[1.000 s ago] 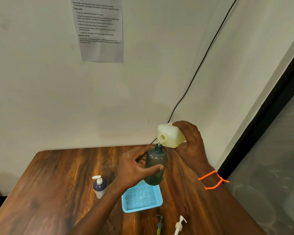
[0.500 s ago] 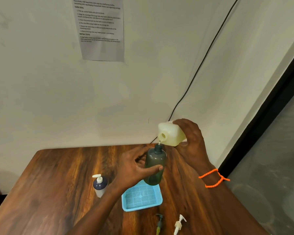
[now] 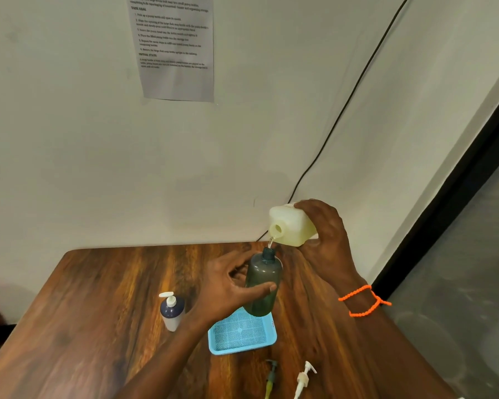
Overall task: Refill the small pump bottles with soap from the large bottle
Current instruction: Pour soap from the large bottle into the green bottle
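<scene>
My left hand (image 3: 228,286) grips a dark green translucent small bottle (image 3: 262,283) with its pump off, held upright above the table. My right hand (image 3: 326,240) holds the large pale yellow soap bottle (image 3: 290,226) tipped on its side, its open mouth just above the green bottle's neck. A thin stream of soap runs from the mouth into the neck. A navy and white pump bottle (image 3: 172,311) with its white pump on stands on the wooden table (image 3: 98,312) at the left.
A light blue mesh tray (image 3: 242,335) lies on the table under the green bottle. Two loose pump heads lie near the front edge: a green one (image 3: 270,375) and a white one (image 3: 304,380). A black cable (image 3: 343,110) runs down the wall.
Both hands and bottles hold nearly the same pose. The large bottle has tipped slightly and sits a touch higher over the green bottle's neck.
</scene>
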